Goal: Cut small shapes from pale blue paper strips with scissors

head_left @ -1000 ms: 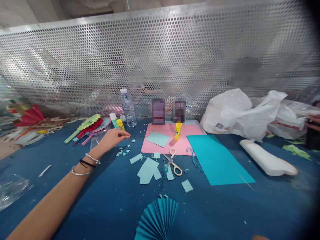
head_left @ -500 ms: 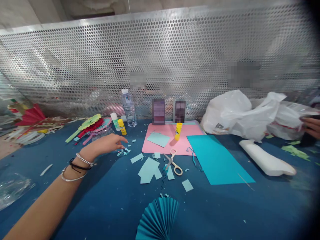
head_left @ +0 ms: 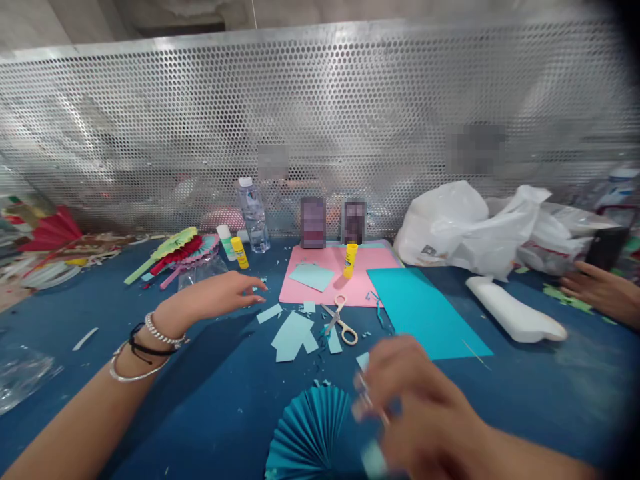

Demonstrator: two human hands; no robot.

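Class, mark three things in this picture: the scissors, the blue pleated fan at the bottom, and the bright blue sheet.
Scissors [head_left: 339,321]: head view, near the pivot.
Blue pleated fan [head_left: 306,430]: head view, on its folded pleats.
Bright blue sheet [head_left: 425,308]: head view, on its flat face.

Table [head_left: 210,413]: dark blue top, spread wide before me.
Metal screen [head_left: 320,87]: full of round holes, standing behind my table.
Grey wall [head_left: 30,23]: above the screen.
Light: pale glare off the metal.
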